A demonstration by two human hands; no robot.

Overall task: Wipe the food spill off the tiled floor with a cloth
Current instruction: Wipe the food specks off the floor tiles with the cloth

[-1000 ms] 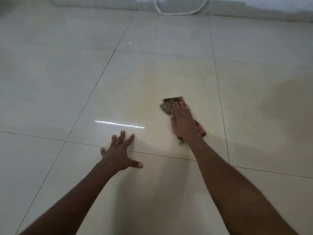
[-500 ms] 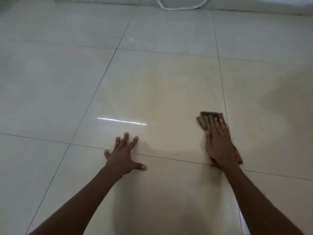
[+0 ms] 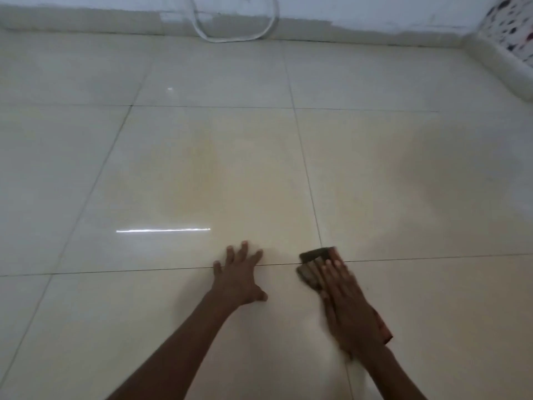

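Probably home room; glossy cream tiled floor (image 3: 202, 140); white skirting (image 3: 86, 23); loose white cable (image 3: 230, 39) by wall.

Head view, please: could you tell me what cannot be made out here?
- Cloth: mostly hidden under the flat right hand; its full shape is unclear.
- Right hand: motion-blurred, finger edges smeared.
- Food spill: no distinct residue visible on the glossy floor; only faint yellowish patches.
- White cable: its upper part is cut off by the top edge.
- Left hand: plainly flat on the floor.
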